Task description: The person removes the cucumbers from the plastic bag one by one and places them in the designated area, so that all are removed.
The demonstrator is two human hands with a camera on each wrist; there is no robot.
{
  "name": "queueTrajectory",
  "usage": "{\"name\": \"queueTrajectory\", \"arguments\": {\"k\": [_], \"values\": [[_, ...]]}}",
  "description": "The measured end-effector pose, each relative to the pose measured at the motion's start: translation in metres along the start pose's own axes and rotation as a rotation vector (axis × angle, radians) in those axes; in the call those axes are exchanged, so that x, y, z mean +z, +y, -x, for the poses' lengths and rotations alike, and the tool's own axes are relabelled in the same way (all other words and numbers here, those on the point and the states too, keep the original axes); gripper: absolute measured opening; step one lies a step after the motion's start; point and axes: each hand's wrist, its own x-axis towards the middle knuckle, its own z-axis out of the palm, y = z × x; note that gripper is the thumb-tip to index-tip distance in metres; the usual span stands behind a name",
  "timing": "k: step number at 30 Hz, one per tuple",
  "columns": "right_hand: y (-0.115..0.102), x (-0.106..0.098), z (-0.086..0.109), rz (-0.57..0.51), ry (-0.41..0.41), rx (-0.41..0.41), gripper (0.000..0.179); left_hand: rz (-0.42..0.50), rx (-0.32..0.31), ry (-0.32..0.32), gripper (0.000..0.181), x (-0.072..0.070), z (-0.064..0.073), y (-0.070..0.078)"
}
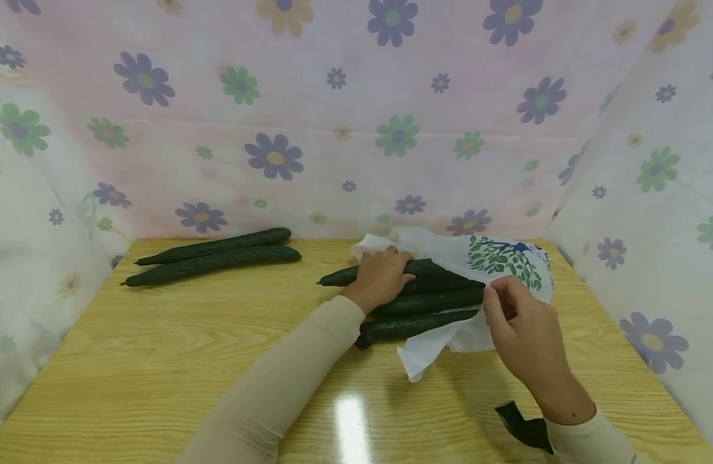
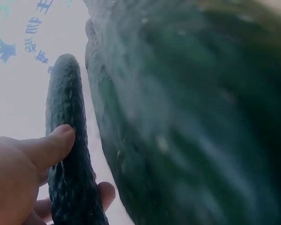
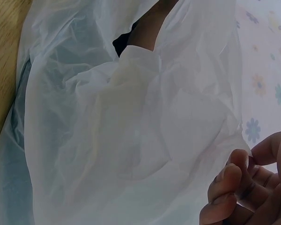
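The left hand (image 1: 384, 278) has its thumb and fingers wrapped round a long, dark green cucumber (image 1: 338, 277), its skin bumpy and glossy, its thin stem end pointing left and its far end at the mouth of a thin white plastic bag (image 1: 432, 243). The right hand (image 1: 525, 325) pinches the bag's crinkled, translucent edge between thumb and fingertips. More cucumbers (image 1: 426, 324) lie side by side, partly in the bag's mouth; their exact count is hard to tell in the shadow. A slender, slightly curved pair of cucumbers (image 1: 214, 266) lies far left on the wood-grained table (image 1: 188, 354).
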Motion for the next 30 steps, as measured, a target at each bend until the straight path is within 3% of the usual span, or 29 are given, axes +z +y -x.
{"name": "queueTrajectory", "arguments": {"k": [13,20,30], "values": [[0.000,0.004,0.001,-0.012,-0.022,0.000,0.008,0.046,0.009,-0.054,0.044,0.007,-0.013,0.001],[0.000,0.005,0.000,-0.007,-0.020,-0.013,0.007,0.125,-0.019,-0.114,0.046,0.012,-0.019,0.001],[0.002,0.006,0.000,0.006,-0.025,0.006,0.007,0.150,-0.043,-0.203,0.047,0.016,-0.022,-0.002]]}}
